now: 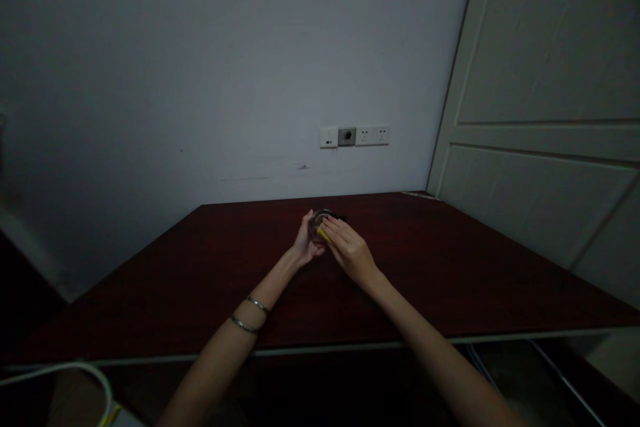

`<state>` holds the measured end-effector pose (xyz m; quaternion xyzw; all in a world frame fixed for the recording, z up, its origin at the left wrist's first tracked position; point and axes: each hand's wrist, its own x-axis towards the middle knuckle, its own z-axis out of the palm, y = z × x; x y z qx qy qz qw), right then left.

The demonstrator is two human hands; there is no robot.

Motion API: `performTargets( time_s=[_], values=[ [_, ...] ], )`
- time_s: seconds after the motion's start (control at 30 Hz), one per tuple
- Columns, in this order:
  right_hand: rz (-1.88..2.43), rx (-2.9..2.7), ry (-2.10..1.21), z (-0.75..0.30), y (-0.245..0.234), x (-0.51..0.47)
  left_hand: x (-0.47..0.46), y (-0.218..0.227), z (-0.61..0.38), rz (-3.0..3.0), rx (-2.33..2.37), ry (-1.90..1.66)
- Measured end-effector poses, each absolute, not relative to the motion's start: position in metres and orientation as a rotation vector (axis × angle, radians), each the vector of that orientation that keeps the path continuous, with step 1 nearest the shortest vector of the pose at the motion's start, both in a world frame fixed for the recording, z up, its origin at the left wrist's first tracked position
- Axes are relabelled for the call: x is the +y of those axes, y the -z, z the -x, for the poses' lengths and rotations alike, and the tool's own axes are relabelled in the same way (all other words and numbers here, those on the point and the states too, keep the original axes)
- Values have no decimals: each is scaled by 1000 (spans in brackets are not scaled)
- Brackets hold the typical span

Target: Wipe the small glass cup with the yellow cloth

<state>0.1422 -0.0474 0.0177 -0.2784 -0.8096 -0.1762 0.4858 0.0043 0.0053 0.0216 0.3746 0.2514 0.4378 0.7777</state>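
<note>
My left hand [305, 240] grips a small round see-through vessel [314, 219], which looks like glass, by its left side. Its mouth is tipped toward me, and whether it is a cup or a bowl I cannot tell. Over its right part lies my right hand [350, 247], fingers closed on a yellow cloth or sponge [324, 235] that touches the vessel. A dark bit shows just beyond the right fingers, too small to name. Both hands are above the middle of the dark red table [240, 240].
Behind the table stands a pale wall with a row of sockets [373, 136]. A white panelled door [540, 200] borders the right side. A white cable [95, 370] curves below the table's front edge at left, near a pale object with a yellow part.
</note>
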Motion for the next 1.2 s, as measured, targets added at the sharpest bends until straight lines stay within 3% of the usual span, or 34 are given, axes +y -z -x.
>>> performTargets(
  time_s=[1.2],
  values=[
    [661,-2010,439,-140,-11,-50,6,-18,-8,-818,546,-944]
  ],
)
